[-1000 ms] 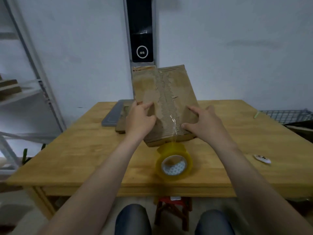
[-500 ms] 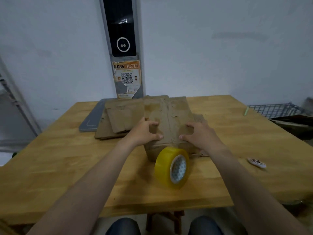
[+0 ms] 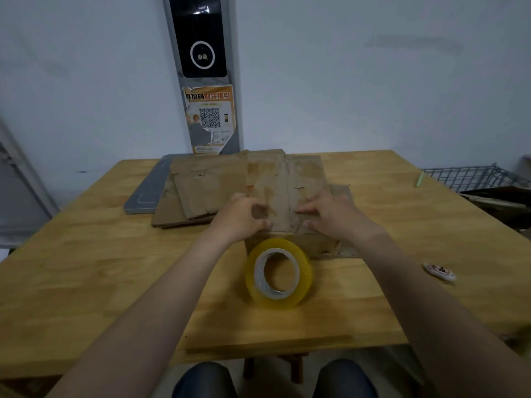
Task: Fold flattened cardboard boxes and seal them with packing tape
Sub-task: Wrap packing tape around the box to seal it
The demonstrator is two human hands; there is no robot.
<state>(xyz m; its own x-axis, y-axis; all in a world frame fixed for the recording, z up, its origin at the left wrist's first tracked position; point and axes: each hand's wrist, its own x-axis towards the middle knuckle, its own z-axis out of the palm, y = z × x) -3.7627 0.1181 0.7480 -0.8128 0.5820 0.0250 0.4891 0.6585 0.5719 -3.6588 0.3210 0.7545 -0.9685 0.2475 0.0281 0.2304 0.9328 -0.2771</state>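
Bent fingers of the left hand (image 3: 240, 218), grip unclear, and flatter, spread fingers of the right hand (image 3: 334, 216) pressing the cardboard box (image 3: 284, 182) top at frame centre, tape roll (image 3: 277, 272) on edge just below, hiding part of its near face, flattened cardboard (image 3: 201, 191) stacked left, small white object (image 3: 439, 272) right, on the table (image 3: 100, 268).

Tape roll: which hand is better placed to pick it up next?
Left, narrowly. The tape roll stands on edge before the box, offset toward the left hand, whose wrist is beside its rim. The right hand lies farther out and could press the box flaps down.
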